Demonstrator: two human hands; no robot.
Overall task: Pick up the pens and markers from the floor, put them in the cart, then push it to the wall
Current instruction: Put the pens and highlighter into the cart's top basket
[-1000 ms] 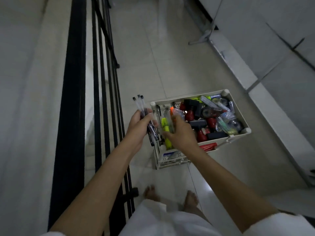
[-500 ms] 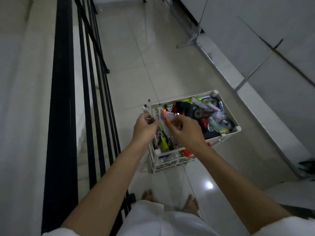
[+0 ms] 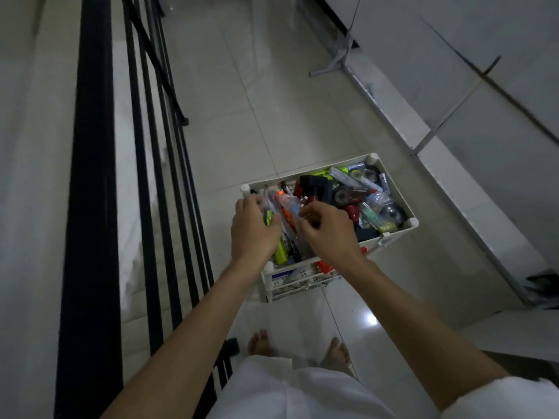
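A white plastic cart (image 3: 393, 234) stands on the tiled floor, its top tray crowded with stationery: tape rolls, red and black items, small packets. Both my hands hover over the tray's left end. My left hand (image 3: 252, 229) is closed around a bunch of clear pens (image 3: 267, 201), whose tips poke down among the tray's contents. My right hand (image 3: 328, 229) pinches the bundle of orange and clear markers (image 3: 286, 210) from the right side. A yellow highlighter (image 3: 281, 252) and dark pens lie in the tray under my hands.
A black metal railing (image 3: 90, 207) runs along the left, close to the cart. A white wall with a low ledge (image 3: 472, 219) lies to the right. A grey metal stand foot (image 3: 332, 66) sits on the floor ahead. My bare feet (image 3: 299, 347) are just behind the cart.
My left hand has brought the pens from beside the cart down into the tray's left end. My right hand has stayed over the tray and now meets the same bundle.
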